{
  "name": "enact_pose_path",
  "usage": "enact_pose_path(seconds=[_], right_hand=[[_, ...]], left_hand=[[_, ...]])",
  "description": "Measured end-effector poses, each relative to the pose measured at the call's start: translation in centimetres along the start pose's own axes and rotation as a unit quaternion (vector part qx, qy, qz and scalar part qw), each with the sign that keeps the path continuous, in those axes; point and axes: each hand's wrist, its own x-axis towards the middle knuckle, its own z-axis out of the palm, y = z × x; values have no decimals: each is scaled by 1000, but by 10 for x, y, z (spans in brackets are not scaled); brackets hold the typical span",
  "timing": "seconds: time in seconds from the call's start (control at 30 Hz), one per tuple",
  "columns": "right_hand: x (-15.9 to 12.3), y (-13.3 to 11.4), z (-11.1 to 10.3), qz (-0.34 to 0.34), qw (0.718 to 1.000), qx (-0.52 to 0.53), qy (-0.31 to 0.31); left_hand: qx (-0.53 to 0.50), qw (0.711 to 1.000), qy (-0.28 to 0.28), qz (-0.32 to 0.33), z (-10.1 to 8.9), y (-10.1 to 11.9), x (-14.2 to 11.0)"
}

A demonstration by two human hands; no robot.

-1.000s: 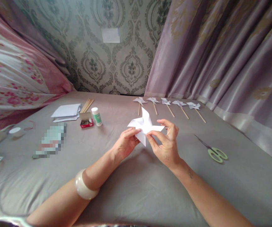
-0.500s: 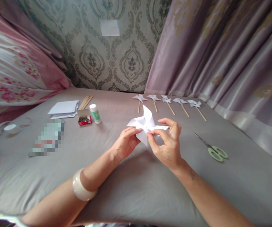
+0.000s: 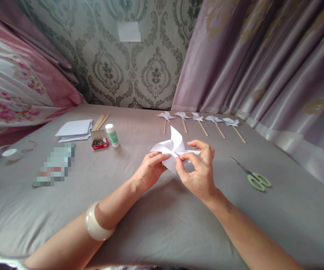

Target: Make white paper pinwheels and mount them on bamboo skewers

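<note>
A white paper pinwheel (image 3: 174,144) sits between both hands' fingers — the left hand (image 3: 149,170) pinching its near left side, the right hand (image 3: 198,170) gripping near its centre, thumb against forefinger. Green-handled scissors (image 3: 254,177) lie right of the right fingers — well apart.

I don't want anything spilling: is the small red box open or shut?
The red box is open: its flap stands raised, showing small metallic pieces inside.

We see floral fabric (image 3: 23,82) at upper left, patterned wallpaper (image 3: 139,71) top centre, a mauve curtain (image 3: 243,63) upper right.
</note>
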Motion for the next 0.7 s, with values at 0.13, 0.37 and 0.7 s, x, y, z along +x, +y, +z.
enact_pose_path(seconds=[0.13,0.37,0.7], right_hand=[[-1,2,1,-1,1000,-4,-2],[-2,2,2,-4,1000,-2,-8],[-3,0,4,-1,1000,-2,-22]], left_hand=[[8,1000,-5,6,0,-1,0],[25,999,23,16,3,-1,-2],[69,995,48,46,2,-4,-2]])
